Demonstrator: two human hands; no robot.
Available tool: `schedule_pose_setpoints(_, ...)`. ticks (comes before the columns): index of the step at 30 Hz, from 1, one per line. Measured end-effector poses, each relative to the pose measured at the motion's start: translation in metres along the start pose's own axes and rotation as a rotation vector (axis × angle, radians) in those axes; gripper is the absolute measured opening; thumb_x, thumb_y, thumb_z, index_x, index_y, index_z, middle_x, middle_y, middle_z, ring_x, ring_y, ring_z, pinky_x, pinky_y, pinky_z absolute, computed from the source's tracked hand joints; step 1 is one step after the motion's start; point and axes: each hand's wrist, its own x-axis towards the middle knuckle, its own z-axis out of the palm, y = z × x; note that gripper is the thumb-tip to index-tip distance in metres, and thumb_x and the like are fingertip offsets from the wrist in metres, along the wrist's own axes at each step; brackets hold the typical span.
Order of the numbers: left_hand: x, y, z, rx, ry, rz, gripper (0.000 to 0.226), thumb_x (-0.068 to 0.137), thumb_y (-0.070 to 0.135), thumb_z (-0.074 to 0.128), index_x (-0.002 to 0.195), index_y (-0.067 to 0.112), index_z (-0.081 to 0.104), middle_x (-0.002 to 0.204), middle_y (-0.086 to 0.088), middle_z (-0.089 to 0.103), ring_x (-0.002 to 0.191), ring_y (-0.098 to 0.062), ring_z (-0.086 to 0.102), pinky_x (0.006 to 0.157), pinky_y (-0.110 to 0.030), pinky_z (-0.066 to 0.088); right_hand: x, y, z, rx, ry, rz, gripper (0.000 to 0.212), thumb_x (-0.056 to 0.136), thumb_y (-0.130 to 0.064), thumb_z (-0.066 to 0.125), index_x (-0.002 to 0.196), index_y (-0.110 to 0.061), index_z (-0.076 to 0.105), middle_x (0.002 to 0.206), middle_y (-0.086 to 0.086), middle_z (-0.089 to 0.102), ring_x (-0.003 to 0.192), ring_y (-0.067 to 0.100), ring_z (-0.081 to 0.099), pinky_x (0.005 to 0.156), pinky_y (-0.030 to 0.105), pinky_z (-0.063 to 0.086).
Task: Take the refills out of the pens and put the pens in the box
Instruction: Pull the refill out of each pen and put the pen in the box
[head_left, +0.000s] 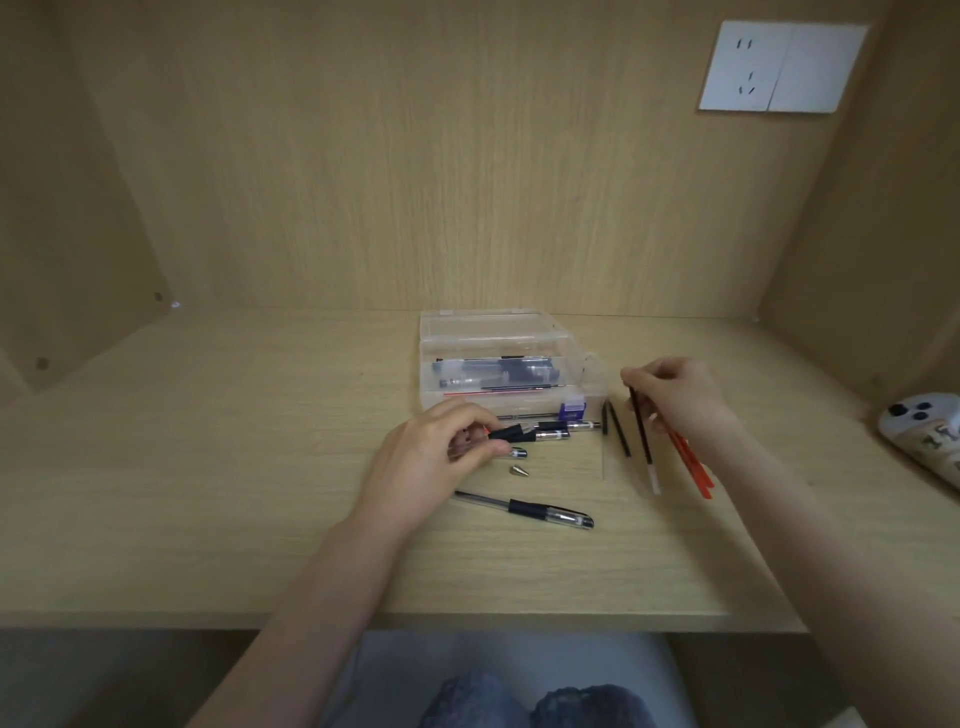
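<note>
My left hand (436, 452) grips a clear pen barrel with a black grip (511, 432) just in front of the clear plastic box (498, 332). The box stands open with pens (498, 371) lying inside it. My right hand (675, 397) pinches a thin black refill (643, 441) at its upper end; the refill slants down toward the desk. Red refills (691, 467) lie under that hand, and two short black refills (618, 428) lie to its left. A whole black pen (524, 509) lies nearest me. A small metal tip (518, 471) lies loose on the desk.
More pens (566, 427) lie along the box's front, beside a small purple item (573, 410). A phone in a patterned case (930, 436) lies at the right edge. A wall socket (779, 66) is on the back panel. Wooden side walls enclose the desk.
</note>
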Motion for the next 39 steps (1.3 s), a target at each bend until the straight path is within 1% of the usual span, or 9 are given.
schedule_pose_setpoints(6, 0.000, 0.001, 0.000, 0.001, -0.023, -0.017, 0.017, 0.077, 0.043, 0.068, 0.090, 0.033, 0.066, 0.082, 0.016, 0.059, 0.075, -0.004, 0.054, 0.069, -0.026, 0.047, 0.004, 0.010, 0.012, -0.257, 0.013, 0.011, 0.033, 0.089, -0.032, 0.062, 0.081, 0.000, 0.067, 0.074, 0.014, 0.067, 0.062, 0.020, 0.055, 0.061, 0.028, 0.042)
schedule_pose_setpoints(11, 0.000, 0.001, 0.000, 0.006, -0.023, -0.017, 0.016, 0.077, 0.044, 0.067, 0.090, 0.034, 0.065, 0.082, 0.018, 0.058, 0.074, -0.003, 0.055, 0.068, -0.027, 0.048, -0.003, -0.008, 0.016, -0.251, 0.109, -0.276, 0.020, 0.093, -0.023, 0.054, 0.101, -0.010, 0.068, 0.091, 0.001, 0.063, 0.082, 0.012, 0.054, 0.066, 0.025, 0.038)
schedule_pose_setpoints(13, 0.000, 0.001, 0.000, 0.013, -0.024, -0.017, 0.016, 0.078, 0.044, 0.066, 0.091, 0.033, 0.065, 0.081, 0.018, 0.058, 0.074, -0.002, 0.055, 0.067, -0.025, 0.048, -0.003, -0.020, 0.023, -0.272, -0.026, -0.402, 0.022, 0.094, -0.028, 0.052, 0.107, -0.017, 0.067, 0.101, -0.004, 0.063, 0.091, 0.010, 0.054, 0.073, 0.022, 0.040)
schedule_pose_setpoints(17, 0.000, 0.001, 0.001, 0.003, -0.016, -0.023, 0.016, 0.078, 0.043, 0.067, 0.090, 0.032, 0.066, 0.080, 0.017, 0.058, 0.074, -0.003, 0.054, 0.067, -0.024, 0.046, 0.007, -0.024, 0.046, -0.591, -0.329, -0.440, 0.036, 0.096, -0.046, 0.041, 0.109, -0.023, 0.065, 0.105, 0.003, 0.065, 0.108, 0.023, 0.051, 0.101, 0.039, 0.033)
schedule_pose_setpoints(22, 0.000, 0.001, 0.000, 0.004, -0.017, -0.038, 0.018, 0.078, 0.044, 0.067, 0.090, 0.031, 0.066, 0.078, 0.021, 0.056, 0.075, 0.003, 0.053, 0.067, -0.021, 0.044, 0.010, -0.023, 0.059, -0.869, -0.410, -0.446, 0.049, 0.094, -0.057, 0.033, 0.108, -0.019, 0.062, 0.112, 0.006, 0.058, 0.117, 0.026, 0.039, 0.099, 0.037, 0.023)
schedule_pose_setpoints(29, 0.001, 0.000, 0.001, 0.004, -0.017, -0.035, 0.016, 0.078, 0.043, 0.067, 0.089, 0.031, 0.066, 0.077, 0.020, 0.056, 0.073, 0.001, 0.053, 0.068, -0.023, 0.045, 0.012, -0.023, 0.059, -0.977, -0.472, -0.435, 0.042, 0.091, -0.061, 0.034, 0.095, -0.022, 0.046, 0.116, 0.006, 0.051, 0.118, 0.025, 0.033, 0.101, 0.038, 0.022)
schedule_pose_setpoints(31, 0.001, 0.000, 0.001, 0.000, -0.020, -0.040, 0.015, 0.079, 0.043, 0.067, 0.089, 0.032, 0.066, 0.078, 0.020, 0.056, 0.073, 0.000, 0.054, 0.069, -0.026, 0.047, 0.014, -0.023, 0.060, -0.985, -0.475, -0.426, 0.043, 0.091, -0.062, 0.035, 0.095, -0.021, 0.047, 0.119, 0.007, 0.050, 0.118, 0.026, 0.034, 0.102, 0.039, 0.023)
schedule_pose_setpoints(35, 0.000, 0.001, 0.000, 0.003, -0.030, -0.045, 0.015, 0.080, 0.043, 0.066, 0.090, 0.032, 0.066, 0.078, 0.020, 0.056, 0.074, 0.001, 0.053, 0.068, -0.024, 0.046, 0.019, -0.023, 0.057, -0.873, -0.492, -0.383, 0.036, 0.087, -0.059, 0.049, 0.090, -0.022, 0.049, 0.094, -0.003, 0.050, 0.099, 0.021, 0.042, 0.090, 0.035, 0.029)
schedule_pose_setpoints(39, 0.001, 0.001, -0.001, 0.005, -0.026, -0.057, 0.016, 0.080, 0.044, 0.064, 0.090, 0.032, 0.066, 0.081, 0.018, 0.058, 0.076, 0.000, 0.055, 0.068, -0.023, 0.045, 0.020, -0.025, 0.047, -0.373, -0.527, -0.298, 0.017, 0.078, -0.026, 0.074, 0.087, -0.023, 0.060, 0.091, 0.000, 0.063, 0.090, 0.019, 0.058, 0.079, 0.029, 0.047)
